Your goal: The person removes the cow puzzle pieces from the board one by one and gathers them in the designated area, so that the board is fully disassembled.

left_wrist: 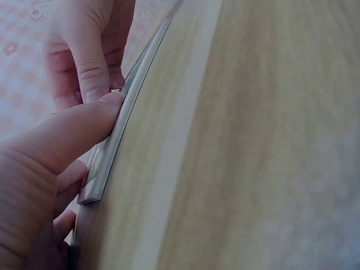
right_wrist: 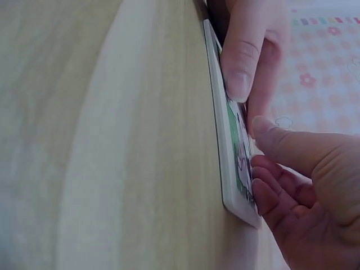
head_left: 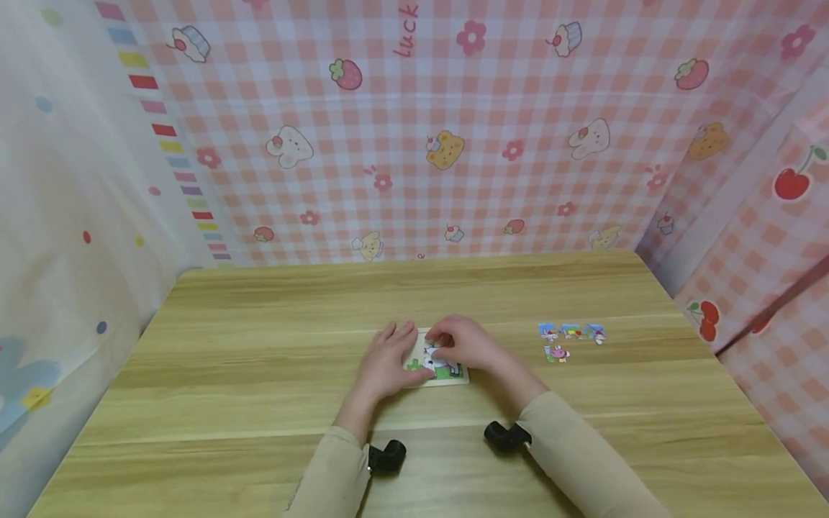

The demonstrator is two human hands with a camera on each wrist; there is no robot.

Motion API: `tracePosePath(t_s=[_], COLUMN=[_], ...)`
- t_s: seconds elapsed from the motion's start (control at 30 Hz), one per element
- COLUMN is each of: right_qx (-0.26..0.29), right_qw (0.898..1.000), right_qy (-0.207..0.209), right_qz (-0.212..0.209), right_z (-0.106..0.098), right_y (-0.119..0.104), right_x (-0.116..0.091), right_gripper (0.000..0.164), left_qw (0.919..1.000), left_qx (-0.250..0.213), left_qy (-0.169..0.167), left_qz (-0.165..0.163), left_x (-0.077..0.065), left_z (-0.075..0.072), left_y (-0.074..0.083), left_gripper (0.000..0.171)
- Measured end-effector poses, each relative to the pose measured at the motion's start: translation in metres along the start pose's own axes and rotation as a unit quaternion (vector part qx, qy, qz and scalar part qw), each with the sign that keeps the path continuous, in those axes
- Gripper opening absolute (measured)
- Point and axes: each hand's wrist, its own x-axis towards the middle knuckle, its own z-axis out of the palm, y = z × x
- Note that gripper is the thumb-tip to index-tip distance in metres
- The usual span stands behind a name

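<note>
A small jigsaw board (head_left: 458,381) with a picture of a white animal on green lies flat on the table. My left hand (head_left: 387,363) spans its left side, fingers spread and fairly straight, with the thumb pressing on the picture near the front edge. The right hand (head_left: 468,347) reaches over the board from the right. Its fingers are curled, and thumb and forefinger pinch at a puzzle piece (head_left: 437,354) on the board, largely hidden by the fingertips. In the left wrist view the two thumbs nearly meet above the board's pale rim (left_wrist: 135,84).
Several loose puzzle pieces (head_left: 573,332) with blue and pink pictures lie to the right, one pink piece (head_left: 557,353) in front of the others. The wood-grain table (head_left: 259,338) meets a pink checked curtain (head_left: 401,194) at the back.
</note>
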Motion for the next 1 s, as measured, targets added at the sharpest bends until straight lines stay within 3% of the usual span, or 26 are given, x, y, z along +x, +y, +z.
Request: tracePosePath(t_s=[0.33, 0.63, 1.0], right_qx=[-0.040, -0.043, -0.032], right_qw=[0.998, 0.998, 0.999], right_qy=[-0.032, -0.032, -0.016], right_qz=[0.022, 0.044, 0.035], right_z=[-0.001, 0.001, 0.004], right_y=[-0.012, -0.015, -0.013], right_x=[0.001, 0.000, -0.001], right_gripper=[0.033, 0.028, 0.032], left_qw=[1.0000, 0.9999, 1.0000], left_qx=[-0.004, -0.009, -0.005], left_qy=[0.001, 0.007, 0.007], left_qz=[0.001, 0.002, 0.003], left_x=[-0.001, -0.002, -0.002], left_z=[0.000, -0.002, -0.002], left_y=[0.000, 0.001, 0.002], left_gripper=[0.084, 0.085, 0.084])
